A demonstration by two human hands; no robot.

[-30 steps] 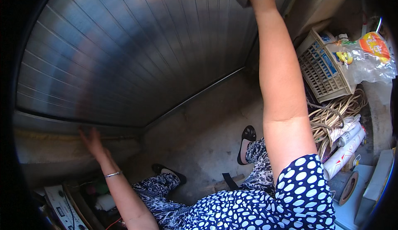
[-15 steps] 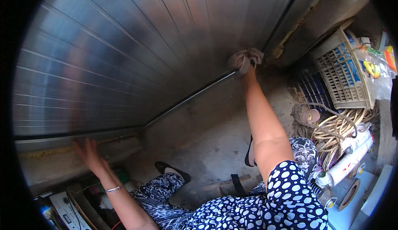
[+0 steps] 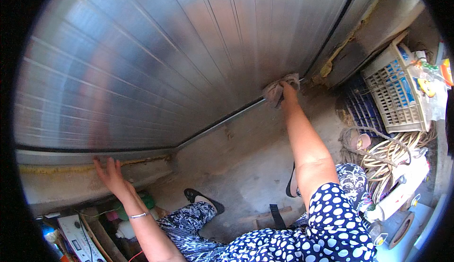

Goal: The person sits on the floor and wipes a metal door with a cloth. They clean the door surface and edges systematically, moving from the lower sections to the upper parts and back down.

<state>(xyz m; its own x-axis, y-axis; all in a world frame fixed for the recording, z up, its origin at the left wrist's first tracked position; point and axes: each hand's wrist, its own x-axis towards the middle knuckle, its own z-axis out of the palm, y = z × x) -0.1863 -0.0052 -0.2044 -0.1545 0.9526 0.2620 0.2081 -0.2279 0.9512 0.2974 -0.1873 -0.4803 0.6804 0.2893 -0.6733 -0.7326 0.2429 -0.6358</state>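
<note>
A ribbed metal roller shutter (image 3: 156, 63) fills most of the view. My right hand (image 3: 285, 89) presses a greyish-brown cloth (image 3: 275, 92) against the shutter's lower right corner, just above its bottom rail. My left hand (image 3: 110, 174) rests flat, fingers spread, on the concrete wall (image 3: 71, 181) at the shutter's left edge, a silver bangle on that wrist. I wear a blue dress with white dots and black shoes (image 3: 203, 199).
A cream plastic basket (image 3: 395, 94) with bottles and bags stands at the right, beside a dark blue crate (image 3: 362, 106). Coiled rope and hose (image 3: 392, 151) lie below it. Boxes and small items (image 3: 78, 236) sit at the lower left. Bare concrete floor (image 3: 246, 167) lies between.
My right hand has dragged the cloth down the shutter from near its top to the lower right corner. My left hand has stayed on the wall.
</note>
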